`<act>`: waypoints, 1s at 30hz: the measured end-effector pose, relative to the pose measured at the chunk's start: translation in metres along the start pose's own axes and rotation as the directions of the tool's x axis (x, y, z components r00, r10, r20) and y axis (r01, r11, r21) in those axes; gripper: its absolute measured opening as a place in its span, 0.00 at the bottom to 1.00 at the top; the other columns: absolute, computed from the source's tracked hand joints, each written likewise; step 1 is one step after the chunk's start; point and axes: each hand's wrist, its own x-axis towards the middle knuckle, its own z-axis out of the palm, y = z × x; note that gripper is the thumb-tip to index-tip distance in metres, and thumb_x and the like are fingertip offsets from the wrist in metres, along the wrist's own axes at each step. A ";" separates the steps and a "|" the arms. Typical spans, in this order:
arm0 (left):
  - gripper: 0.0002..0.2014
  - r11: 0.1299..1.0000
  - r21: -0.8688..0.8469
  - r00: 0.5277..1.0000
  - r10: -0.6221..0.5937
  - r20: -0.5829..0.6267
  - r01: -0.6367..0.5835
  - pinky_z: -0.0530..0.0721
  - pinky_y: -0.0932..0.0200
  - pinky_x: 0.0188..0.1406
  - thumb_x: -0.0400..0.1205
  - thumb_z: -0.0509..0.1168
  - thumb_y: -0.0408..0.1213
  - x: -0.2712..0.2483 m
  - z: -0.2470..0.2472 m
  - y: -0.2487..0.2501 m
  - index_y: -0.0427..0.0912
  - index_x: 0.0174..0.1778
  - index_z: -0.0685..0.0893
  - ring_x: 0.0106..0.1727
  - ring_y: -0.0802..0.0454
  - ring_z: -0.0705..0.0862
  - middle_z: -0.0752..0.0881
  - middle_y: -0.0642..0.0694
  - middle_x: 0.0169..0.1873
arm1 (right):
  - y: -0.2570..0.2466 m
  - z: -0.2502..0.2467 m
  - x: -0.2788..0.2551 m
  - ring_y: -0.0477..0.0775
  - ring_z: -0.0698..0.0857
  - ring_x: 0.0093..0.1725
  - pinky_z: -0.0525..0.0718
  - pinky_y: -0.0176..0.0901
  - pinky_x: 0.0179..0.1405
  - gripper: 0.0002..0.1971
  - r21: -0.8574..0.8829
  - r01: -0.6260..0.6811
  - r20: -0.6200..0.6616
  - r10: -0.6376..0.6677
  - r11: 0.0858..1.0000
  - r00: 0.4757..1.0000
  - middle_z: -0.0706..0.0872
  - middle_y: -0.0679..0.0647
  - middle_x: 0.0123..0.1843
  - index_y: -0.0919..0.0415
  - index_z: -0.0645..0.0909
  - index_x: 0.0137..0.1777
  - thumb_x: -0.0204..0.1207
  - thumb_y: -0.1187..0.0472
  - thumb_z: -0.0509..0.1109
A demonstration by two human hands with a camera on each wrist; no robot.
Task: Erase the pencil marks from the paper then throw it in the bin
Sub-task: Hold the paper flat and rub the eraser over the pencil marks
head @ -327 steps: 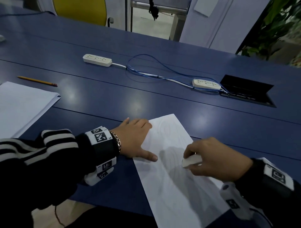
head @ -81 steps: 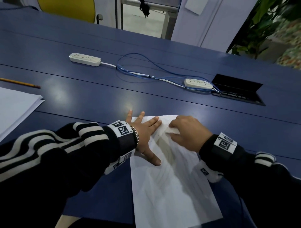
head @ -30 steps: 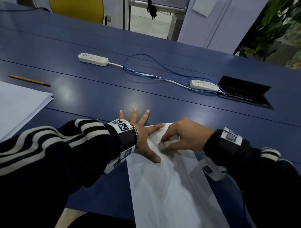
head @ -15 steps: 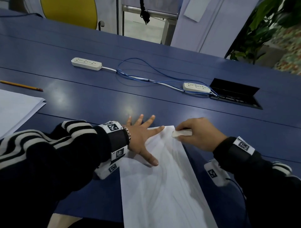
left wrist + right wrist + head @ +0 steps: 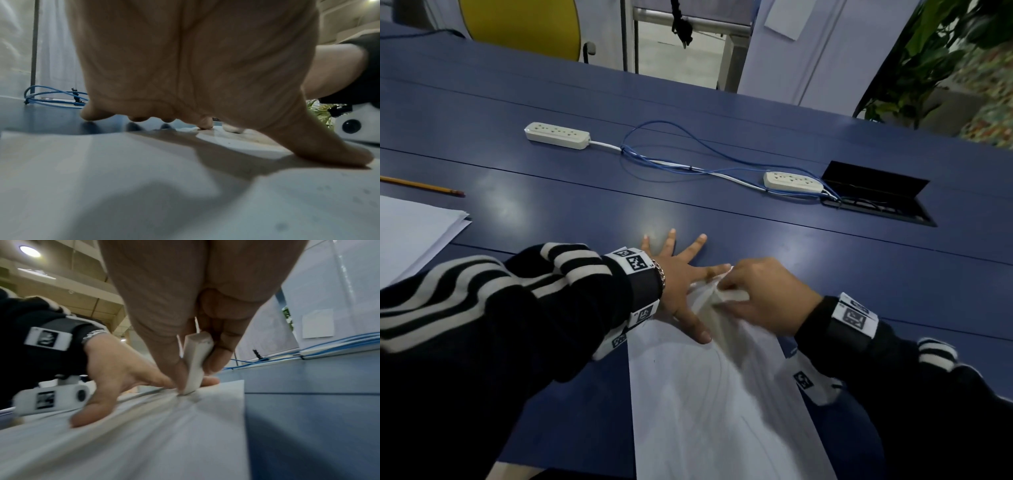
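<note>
A white sheet of paper (image 5: 722,404) with faint pencil curves lies on the blue table (image 5: 585,212) in front of me. My left hand (image 5: 681,277) lies flat with spread fingers on the sheet's far left corner, thumb (image 5: 333,151) pressing the paper (image 5: 144,186). My right hand (image 5: 763,298) pinches a white eraser (image 5: 732,295) between thumb and fingers. In the right wrist view the eraser (image 5: 195,365) stands on end, its tip touching the paper (image 5: 164,434) close to the left hand's fingers (image 5: 207,381). No bin is in view.
A stack of white paper (image 5: 410,233) and a yellow pencil (image 5: 421,186) lie at the left. Two white power strips (image 5: 556,135) (image 5: 792,181) with blue cables (image 5: 688,161) cross the far table. An open black cable hatch (image 5: 876,195) sits at the right.
Since half a second ago my right hand has brought the eraser back from the sheet's far right corner toward the left hand. The left hand keeps pressing the paper.
</note>
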 end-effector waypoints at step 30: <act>0.68 0.997 0.046 0.998 -0.055 0.013 0.054 0.26 0.04 0.67 0.42 0.65 0.93 -0.004 -0.005 0.005 0.94 0.69 0.24 0.85 0.23 0.21 0.20 0.55 0.88 | -0.008 -0.012 -0.006 0.54 0.85 0.46 0.84 0.50 0.44 0.11 -0.096 0.023 0.152 -0.008 0.995 0.988 0.84 0.46 0.47 0.49 0.87 0.47 0.74 0.47 0.67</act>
